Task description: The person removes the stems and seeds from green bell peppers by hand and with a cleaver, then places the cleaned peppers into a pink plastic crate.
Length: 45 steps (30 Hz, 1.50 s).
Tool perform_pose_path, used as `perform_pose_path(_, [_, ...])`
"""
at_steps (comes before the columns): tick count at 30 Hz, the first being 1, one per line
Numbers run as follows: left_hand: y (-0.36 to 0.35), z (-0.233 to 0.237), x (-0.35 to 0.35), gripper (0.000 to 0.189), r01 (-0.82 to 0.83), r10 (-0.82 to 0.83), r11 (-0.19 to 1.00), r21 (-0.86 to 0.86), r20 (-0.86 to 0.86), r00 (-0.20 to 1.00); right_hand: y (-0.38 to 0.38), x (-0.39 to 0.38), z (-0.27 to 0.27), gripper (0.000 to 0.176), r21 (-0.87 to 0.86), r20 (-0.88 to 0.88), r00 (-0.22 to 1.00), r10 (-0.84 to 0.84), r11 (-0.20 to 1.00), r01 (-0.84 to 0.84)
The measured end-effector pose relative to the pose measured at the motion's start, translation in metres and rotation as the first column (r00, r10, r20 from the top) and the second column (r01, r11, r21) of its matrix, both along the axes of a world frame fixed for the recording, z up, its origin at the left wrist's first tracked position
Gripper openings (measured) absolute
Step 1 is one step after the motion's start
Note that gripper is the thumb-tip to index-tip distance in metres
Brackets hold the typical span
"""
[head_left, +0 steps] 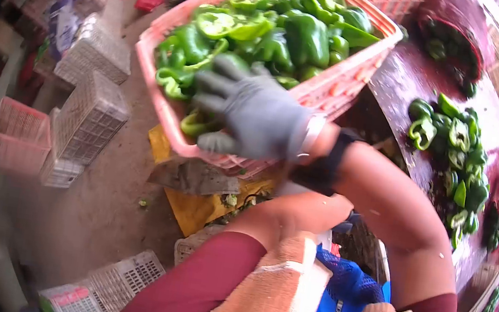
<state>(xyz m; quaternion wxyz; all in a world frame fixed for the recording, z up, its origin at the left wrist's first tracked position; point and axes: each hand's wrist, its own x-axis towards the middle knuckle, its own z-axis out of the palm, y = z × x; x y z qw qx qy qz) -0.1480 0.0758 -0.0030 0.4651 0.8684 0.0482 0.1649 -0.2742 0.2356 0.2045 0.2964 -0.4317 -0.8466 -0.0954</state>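
Right hand (249, 114): in a grey glove, laid across the near rim of the pink crate (342, 83). The fingers (218, 84) are spread and nearly straight, reaching in over the peppers, and the thumb sits lower, against the outer wall. The hand is blurred, so I cannot tell whether it actually clamps the rim.
Right wrist: a pale bracelet (311, 136) with a black band (325, 163) just behind it. The bare forearm runs back to a maroon sleeve.
Left hand: hidden. Only the left forearm (292, 213) shows, passing beneath the crate, with an orange towel (275, 293) draped over the arm.
Pink crate: held up and tilted in the upper middle of the view, heaped with green peppers (298, 35) — some whole, some cut open.
Sorting table (401, 75): a dark red surface to the right of the crate, with a second heap of cut green peppers (454, 153) on it.
Floor at left: white lattice crates (89, 114) stacked upside down, with an empty pink crate (20, 133) beside them.
Below the crate: a yellow sack (191, 208) on the ground.
Near the body: blue mesh fabric (352, 285) — between the two arms.
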Motion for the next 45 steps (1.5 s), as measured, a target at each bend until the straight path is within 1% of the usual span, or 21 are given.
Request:
perform_pose_path(2, [0.006,0.000,-0.007,0.049,0.103,-0.103,0.993,0.053,-0.012,0.995,0.003,-0.012,-0.018,0.055,0.022,-0.189,0.982,-0.008,1.000,0.012])
perform_pose_path(4, [0.012,0.008,-0.013,0.045,0.216,-0.214,0.971,0.098,-0.037,0.976,0.008,0.004,-0.003,0.050,-0.291,-0.273,0.958,0.086,0.942,-0.168])
perform_pose_path(6, [0.013,0.014,-0.017,0.041,0.301,-0.295,0.938,0.171,-0.063,0.953,-0.003,0.024,-0.008,0.044,-0.080,-0.633,0.761,0.140,0.966,-0.244])
perform_pose_path(8, [0.015,0.018,-0.018,0.037,0.344,-0.333,0.911,0.227,-0.085,0.939,-0.027,0.077,-0.006,0.033,0.196,-0.599,0.786,0.153,0.980,-0.041])
perform_pose_path(10, [0.012,0.023,-0.016,0.035,0.366,-0.353,0.893,0.261,-0.097,0.930,-0.061,0.156,-0.031,0.034,0.229,-0.531,0.827,-0.187,0.907,0.352])
perform_pose_path(13, [0.007,0.042,-0.008,0.034,0.445,-0.382,0.861,0.247,-0.264,0.886,-0.127,0.278,-0.107,0.044,-0.033,-0.260,0.469,-0.844,0.493,0.870])
perform_pose_path(16, [0.010,0.051,-0.004,0.036,0.474,-0.385,0.865,0.164,-0.387,0.838,-0.175,0.310,-0.160,0.043,-0.306,0.246,0.094,-0.965,0.015,0.952])
perform_pose_path(19, [0.014,0.040,0.011,0.040,0.352,-0.252,0.903,0.248,-0.359,0.899,-0.204,0.324,-0.207,0.029,-0.302,0.263,0.164,-0.951,0.081,0.950])
perform_pose_path(21, [0.026,0.036,0.020,0.043,0.088,-0.080,0.995,0.037,-0.176,0.981,-0.223,0.352,-0.221,0.017,-0.303,0.148,0.277,-0.949,0.223,0.926])
perform_pose_path(26, [0.050,0.021,0.039,0.076,-0.239,0.264,0.944,-0.227,0.083,0.961,-0.268,0.303,-0.126,0.012,-0.255,0.254,0.596,-0.762,0.542,0.801])
perform_pose_path(28, [0.047,0.030,0.039,0.079,-0.241,0.261,0.962,-0.129,0.168,0.950,-0.281,0.280,-0.106,0.009,-0.195,0.415,0.641,-0.645,0.625,0.756])
perform_pose_path(30, [0.047,0.034,0.037,0.087,-0.064,0.097,0.962,-0.264,0.114,0.989,-0.292,0.247,-0.085,0.006,-0.206,0.449,0.693,-0.564,0.689,0.695])
perform_pose_path(32, [0.045,0.055,0.029,0.061,0.171,-0.302,0.776,-0.607,-0.119,0.946,-0.303,0.225,-0.080,0.007,-0.221,0.470,0.709,-0.527,0.707,0.672])
perform_pose_path(33, [0.044,0.051,0.029,0.055,0.185,-0.332,0.817,-0.546,-0.184,0.925,-0.311,0.221,-0.080,0.013,-0.330,0.473,0.717,-0.512,0.651,0.683])
perform_pose_path(35, [0.040,0.047,0.024,0.048,0.233,-0.330,0.898,-0.374,-0.219,0.918,-0.326,0.212,-0.080,0.023,-0.400,-0.013,0.774,-0.633,0.713,0.576])
perform_pose_path(36, [0.038,0.055,0.020,0.048,0.259,-0.310,0.931,-0.257,-0.184,0.933,-0.333,0.209,-0.080,0.028,-0.404,-0.263,0.722,-0.640,0.753,0.520])
perform_pose_path(38, [0.029,0.057,0.012,0.049,0.319,-0.334,0.935,-0.154,-0.088,0.938,-0.347,0.207,-0.074,0.046,-0.624,-0.710,0.152,-0.688,0.714,0.316])
perform_pose_path(41, [0.002,0.047,0.009,0.055,0.468,-0.460,0.879,-0.093,0.092,0.883,-0.355,0.217,-0.106,0.045,-0.786,-0.618,-0.010,-0.786,0.617,0.053])
perform_pose_path(42, [-0.006,0.054,0.005,0.059,0.542,-0.531,0.835,-0.097,0.125,0.838,-0.353,0.199,-0.100,0.042,-0.741,-0.587,-0.278,-0.760,0.643,-0.193])
perform_pose_path(44, [-0.014,0.059,-0.003,0.064,0.565,-0.565,0.822,-0.065,0.015,0.825,-0.364,0.203,-0.139,0.039,-0.592,-0.662,-0.269,-0.699,0.708,-0.384])
perform_pose_path(45, [-0.008,0.059,-0.004,0.059,0.604,-0.639,0.760,0.240,0.109,0.761,-0.363,0.194,-0.143,0.038,-0.628,-0.655,-0.305,-0.692,0.722,-0.289])
